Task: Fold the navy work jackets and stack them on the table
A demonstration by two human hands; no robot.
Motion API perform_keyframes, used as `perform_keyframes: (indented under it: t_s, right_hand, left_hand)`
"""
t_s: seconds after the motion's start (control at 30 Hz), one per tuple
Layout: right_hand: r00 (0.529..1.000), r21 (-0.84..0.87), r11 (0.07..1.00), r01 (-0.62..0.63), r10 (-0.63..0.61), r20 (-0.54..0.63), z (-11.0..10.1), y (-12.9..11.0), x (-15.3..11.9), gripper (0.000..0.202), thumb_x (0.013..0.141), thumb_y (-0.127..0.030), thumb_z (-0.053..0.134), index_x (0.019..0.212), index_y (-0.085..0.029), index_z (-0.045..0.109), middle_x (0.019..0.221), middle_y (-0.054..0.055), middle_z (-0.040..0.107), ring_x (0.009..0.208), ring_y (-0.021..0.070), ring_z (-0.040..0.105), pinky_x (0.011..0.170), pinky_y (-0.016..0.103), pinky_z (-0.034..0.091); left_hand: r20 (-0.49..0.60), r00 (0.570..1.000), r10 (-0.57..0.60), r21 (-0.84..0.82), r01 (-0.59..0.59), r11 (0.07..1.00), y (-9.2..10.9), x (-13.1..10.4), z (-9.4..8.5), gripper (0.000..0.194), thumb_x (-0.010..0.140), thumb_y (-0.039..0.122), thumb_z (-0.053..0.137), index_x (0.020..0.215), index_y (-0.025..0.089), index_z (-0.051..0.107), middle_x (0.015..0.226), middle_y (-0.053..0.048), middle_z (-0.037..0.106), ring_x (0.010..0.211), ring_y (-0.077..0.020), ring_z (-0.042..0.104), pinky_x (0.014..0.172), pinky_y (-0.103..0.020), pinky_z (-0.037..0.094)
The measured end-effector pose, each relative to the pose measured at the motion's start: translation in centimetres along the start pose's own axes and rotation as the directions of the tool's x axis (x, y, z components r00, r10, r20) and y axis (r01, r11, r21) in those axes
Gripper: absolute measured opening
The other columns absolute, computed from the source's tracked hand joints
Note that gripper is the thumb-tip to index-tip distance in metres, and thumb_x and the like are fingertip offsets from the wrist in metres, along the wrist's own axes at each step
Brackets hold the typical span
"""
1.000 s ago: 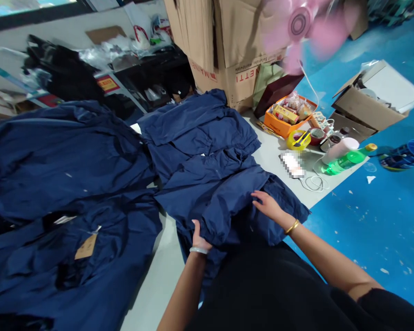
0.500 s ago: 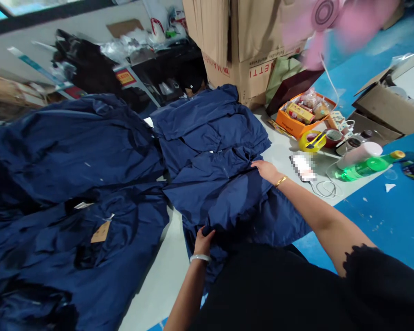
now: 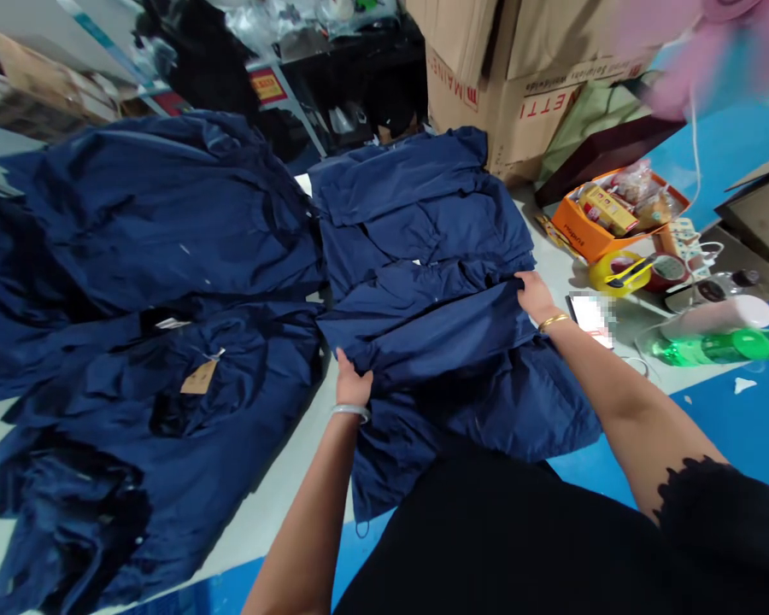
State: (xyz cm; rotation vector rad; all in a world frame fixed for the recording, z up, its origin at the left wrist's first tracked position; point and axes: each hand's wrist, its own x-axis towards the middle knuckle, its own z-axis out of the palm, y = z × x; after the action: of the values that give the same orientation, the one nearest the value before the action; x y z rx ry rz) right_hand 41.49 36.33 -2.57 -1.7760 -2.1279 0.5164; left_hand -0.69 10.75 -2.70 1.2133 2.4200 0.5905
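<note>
The pale table [image 3: 282, 478] runs right across the scene, a big brown carton [image 3: 544, 111] behind its far edge. Navy garments [image 3: 185, 231] cover its left end, overlapping from the far edge down towards the near one, and one more navy garment [image 3: 423, 196] lies against the far edge, right by the carton. And here's the piece at the hands: a rumpled navy garment [image 3: 436, 342], between the near edge and that far garment, with dark cloth below it spilling over the near edge. Over by the far edge on the right, an orange box [image 3: 573, 222] full of packets! A green bottle [image 3: 698, 350] is near the table's right end. Now the hands: the left hand [image 3: 354, 382] is at the rumpled garment's left side, thumb and forefinger apart, other fingers hidden; can't tell if they grip. The right hand [image 3: 535, 297] is up at its right side, fingertips close together on the cloth; can't tell whether it's pinched. Smaller still, a yellow tape roll [image 3: 602, 273] beside the orange box, and a brown tag [image 3: 200, 377] on a left-end garment.
</note>
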Motion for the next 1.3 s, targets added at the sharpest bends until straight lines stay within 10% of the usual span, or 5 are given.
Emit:
perform_keyframes:
  t_s: [0.17,0.33,0.6,0.87,1.3]
  right_hand:
    - [0.977,0.022,0.979,0.204,-0.201,-0.075,2.0,-3.0,-7.3,0.062,0.096,-0.025,0.052,0.159,-0.021,0.045,0.175,0.009,0.021,0.157,0.0347,0.028,0.128,0.058,0.024]
    - [0.968,-0.082,0.974,0.213,-0.198,0.156,4.2,-3.5,-11.6,0.048,0.099,-0.033,0.056,0.148,-0.031,0.058,0.165,0.01,0.044,0.152,0.0355,0.038,0.125,0.067,0.02]
    - [0.918,-0.061,0.921,0.385,-0.389,-0.079,0.6,-10.0,-4.4,0.036,0.105,-0.037,0.048,0.12,-0.018,0.074,0.133,0.015,0.067,0.126,0.0296,0.058,0.114,0.046,0.04]
    - [0.933,-0.174,0.938,0.3,-0.25,0.26,3.4,-18.7,7.5,0.041,0.1,-0.032,0.057,0.135,-0.012,0.067,0.133,0.019,0.07,0.131,0.0312,0.058,0.115,0.049,0.035]
    - [0.73,0.08,0.731,0.678,-0.682,0.048,3.1,-14.4,-2.4,0.027,0.101,-0.017,0.051,0.109,-0.025,0.075,0.099,0.006,0.071,0.101,0.0224,0.06,0.121,0.046,0.033]
  left_hand:
    - [-0.062,0.975,0.213,0.238,-0.192,0.952,3.5,-1.5,1.8,0.085,0.097,0.039,0.055,0.169,0.01,0.018,0.173,-0.022,0.022,0.162,-0.036,0.013,0.131,-0.058,0.01]
    - [0.283,0.913,0.293,0.33,-0.38,0.864,3.3,-3.5,5.4,0.072,0.097,0.05,0.057,0.163,0.025,0.041,0.176,-0.013,0.02,0.162,-0.0368,0.013,0.129,-0.063,0.002]
    - [0.191,0.914,0.359,0.272,-0.4,0.875,2.3,-0.9,5.3,0.072,0.099,0.049,0.051,0.163,0.017,0.04,0.173,-0.019,0.023,0.161,-0.039,0.016,0.129,-0.065,0.007]
    - [0.079,0.92,0.384,0.165,-0.392,0.905,5.9,2.1,4.3,0.067,0.099,0.044,0.054,0.159,0.015,0.046,0.171,-0.022,0.029,0.161,-0.04,0.018,0.128,-0.067,0.012]
    - [-0.081,0.983,0.163,-0.277,-0.179,0.944,10.7,7.1,3.2,0.077,0.095,0.053,0.062,0.158,0.013,0.042,0.155,-0.024,0.051,0.139,-0.0333,0.056,0.121,-0.051,0.042]
